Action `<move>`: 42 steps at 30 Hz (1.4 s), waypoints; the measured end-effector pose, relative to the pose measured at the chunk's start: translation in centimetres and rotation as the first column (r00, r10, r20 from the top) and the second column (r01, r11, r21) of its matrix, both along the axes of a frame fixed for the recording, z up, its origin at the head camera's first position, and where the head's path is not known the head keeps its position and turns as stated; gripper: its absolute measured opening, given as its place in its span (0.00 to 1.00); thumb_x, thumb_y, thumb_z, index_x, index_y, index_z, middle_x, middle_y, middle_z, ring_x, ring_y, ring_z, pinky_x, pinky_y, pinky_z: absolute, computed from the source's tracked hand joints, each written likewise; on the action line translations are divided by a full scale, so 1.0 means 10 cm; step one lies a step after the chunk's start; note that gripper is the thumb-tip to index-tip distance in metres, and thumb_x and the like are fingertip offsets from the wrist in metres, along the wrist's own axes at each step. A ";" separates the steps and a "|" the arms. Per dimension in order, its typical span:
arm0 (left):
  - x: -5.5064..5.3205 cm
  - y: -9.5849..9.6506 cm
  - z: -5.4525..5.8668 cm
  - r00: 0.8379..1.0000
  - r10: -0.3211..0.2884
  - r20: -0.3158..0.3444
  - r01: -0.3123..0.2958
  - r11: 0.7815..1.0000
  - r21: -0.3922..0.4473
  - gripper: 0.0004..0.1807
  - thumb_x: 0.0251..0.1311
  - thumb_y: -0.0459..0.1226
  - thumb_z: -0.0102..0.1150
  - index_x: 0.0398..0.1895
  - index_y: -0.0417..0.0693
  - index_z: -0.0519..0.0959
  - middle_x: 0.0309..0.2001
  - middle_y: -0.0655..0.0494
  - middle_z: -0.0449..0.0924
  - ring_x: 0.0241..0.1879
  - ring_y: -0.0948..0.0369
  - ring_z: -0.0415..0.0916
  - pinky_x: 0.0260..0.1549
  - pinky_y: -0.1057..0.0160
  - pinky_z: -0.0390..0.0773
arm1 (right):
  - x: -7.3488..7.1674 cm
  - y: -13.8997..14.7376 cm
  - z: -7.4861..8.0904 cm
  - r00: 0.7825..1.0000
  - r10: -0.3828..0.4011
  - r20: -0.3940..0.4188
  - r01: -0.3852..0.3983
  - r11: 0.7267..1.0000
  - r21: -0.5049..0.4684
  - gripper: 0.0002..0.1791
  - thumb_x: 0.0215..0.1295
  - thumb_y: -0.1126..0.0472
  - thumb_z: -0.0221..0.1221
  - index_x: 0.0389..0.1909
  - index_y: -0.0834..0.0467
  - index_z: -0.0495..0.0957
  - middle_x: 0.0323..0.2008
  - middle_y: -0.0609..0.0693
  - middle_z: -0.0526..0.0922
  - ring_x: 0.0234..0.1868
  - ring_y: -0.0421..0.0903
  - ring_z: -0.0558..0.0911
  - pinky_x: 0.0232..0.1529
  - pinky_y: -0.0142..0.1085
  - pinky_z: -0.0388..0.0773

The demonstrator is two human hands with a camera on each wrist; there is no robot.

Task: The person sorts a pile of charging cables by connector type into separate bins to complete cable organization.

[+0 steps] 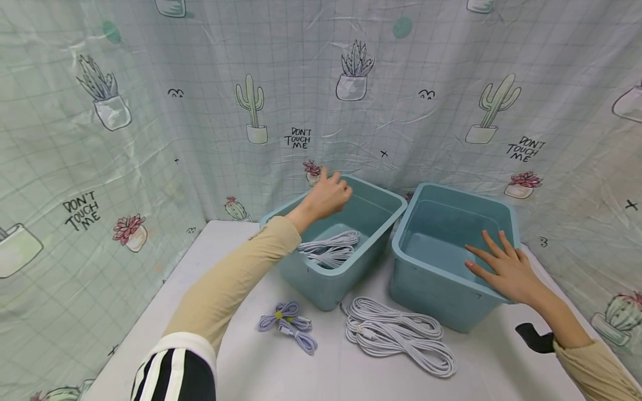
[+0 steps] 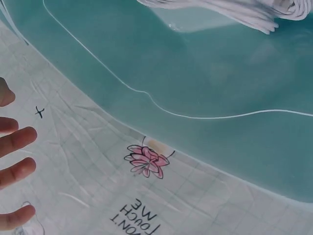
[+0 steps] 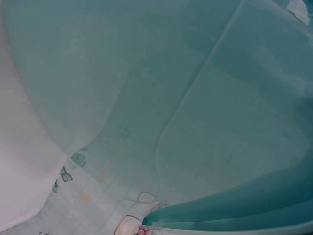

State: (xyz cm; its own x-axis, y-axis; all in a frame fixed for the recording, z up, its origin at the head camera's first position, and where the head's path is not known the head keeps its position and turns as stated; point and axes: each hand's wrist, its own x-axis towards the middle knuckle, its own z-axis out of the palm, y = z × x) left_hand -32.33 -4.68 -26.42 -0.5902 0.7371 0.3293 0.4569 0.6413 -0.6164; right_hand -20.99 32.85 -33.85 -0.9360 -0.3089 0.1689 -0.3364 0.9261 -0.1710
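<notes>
My left hand (image 1: pixel 328 195) hovers over the far left part of the left teal bin (image 1: pixel 313 287), holding nothing. In the left wrist view its fingertips (image 2: pixel 22 141) show loosely bent and apart beside the bin's rim. Bundled white cables (image 1: pixel 333 252) lie at the near end inside that bin. My right hand (image 1: pixel 506 273) is at the right side of the other teal bin (image 1: pixel 436 292), fingers spread over its opening and nothing in the grasp. The right wrist view is filled mostly by teal bin wall (image 3: pixel 146 98); the hand is out of sight there.
Coiled white cables (image 1: pixel 401 337) lie on the white table (image 1: pixel 251 376) in front of the bins. To their left is a small group of pale purple cables (image 1: pixel 288 326) with yellow marks. A cactus-print curtain (image 1: pixel 301 67) encloses the back and sides.
</notes>
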 end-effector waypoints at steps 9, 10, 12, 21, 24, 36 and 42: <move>0.13 0.00 0.03 0.997 -0.073 -0.013 0.074 0.996 0.050 0.16 0.57 0.45 0.51 0.46 0.50 0.76 0.44 0.54 0.79 0.48 0.51 0.72 0.49 0.45 0.67 | 0.01 0.00 0.00 1.000 0.001 0.007 -0.001 1.000 -0.004 0.32 0.65 0.44 0.42 0.63 0.60 0.60 0.68 0.65 0.38 0.66 0.64 0.27 0.50 0.68 0.42; 0.15 0.00 0.04 0.996 -0.083 -0.015 0.084 0.995 0.053 0.15 0.57 0.45 0.51 0.45 0.50 0.76 0.44 0.54 0.79 0.48 0.52 0.72 0.49 0.45 0.67 | 0.01 0.00 0.01 1.000 0.001 0.006 -0.001 1.000 -0.003 0.32 0.65 0.44 0.42 0.63 0.60 0.60 0.68 0.65 0.38 0.66 0.64 0.27 0.50 0.68 0.42; 0.22 0.01 0.05 0.994 -0.105 -0.015 0.106 0.993 0.061 0.15 0.58 0.45 0.50 0.45 0.50 0.76 0.44 0.54 0.78 0.48 0.52 0.72 0.49 0.45 0.67 | 0.01 0.00 0.01 1.000 0.000 0.004 0.000 1.000 0.000 0.32 0.64 0.44 0.43 0.63 0.60 0.60 0.68 0.65 0.38 0.66 0.65 0.27 0.50 0.68 0.42; 0.50 0.01 0.04 0.976 -0.206 -0.065 0.212 0.972 0.097 0.11 0.59 0.42 0.47 0.38 0.50 0.77 0.39 0.56 0.79 0.41 0.54 0.72 0.47 0.46 0.70 | 0.00 -0.01 0.02 1.000 -0.003 0.010 0.003 1.000 0.005 0.32 0.64 0.43 0.42 0.63 0.59 0.59 0.68 0.65 0.37 0.67 0.64 0.27 0.51 0.68 0.42; 0.58 0.00 0.02 0.968 -0.238 -0.082 0.246 0.964 0.098 0.11 0.58 0.44 0.47 0.35 0.50 0.76 0.37 0.57 0.78 0.39 0.56 0.71 0.45 0.48 0.69 | 0.00 -0.01 0.02 1.000 -0.002 0.011 0.002 1.000 0.003 0.32 0.65 0.43 0.42 0.63 0.60 0.59 0.68 0.65 0.38 0.67 0.64 0.27 0.50 0.68 0.42; 0.90 0.02 -0.14 0.928 -0.358 -0.104 0.367 0.928 0.072 0.11 0.58 0.46 0.48 0.33 0.53 0.76 0.34 0.60 0.78 0.38 0.58 0.71 0.45 0.50 0.70 | 0.01 -0.02 0.03 1.000 -0.007 0.012 0.007 1.000 0.004 0.32 0.64 0.43 0.42 0.63 0.60 0.60 0.68 0.65 0.37 0.67 0.64 0.27 0.51 0.68 0.42; 1.03 0.05 -0.21 0.896 -0.414 -0.157 0.430 0.900 0.078 0.09 0.57 0.46 0.49 0.31 0.55 0.77 0.31 0.61 0.78 0.36 0.59 0.72 0.43 0.51 0.71 | 0.01 -0.02 0.03 1.000 -0.008 0.011 0.008 1.000 0.001 0.32 0.64 0.43 0.42 0.63 0.60 0.60 0.68 0.65 0.38 0.66 0.65 0.27 0.51 0.68 0.42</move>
State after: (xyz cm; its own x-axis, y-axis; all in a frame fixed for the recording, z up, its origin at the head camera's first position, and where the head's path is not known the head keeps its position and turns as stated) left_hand -22.06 -4.22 -28.52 -0.1763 0.8626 0.4742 0.6175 0.4721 -0.6291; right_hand -20.93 32.66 -33.52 -0.9400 -0.3019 0.1589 -0.3276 0.9286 -0.1740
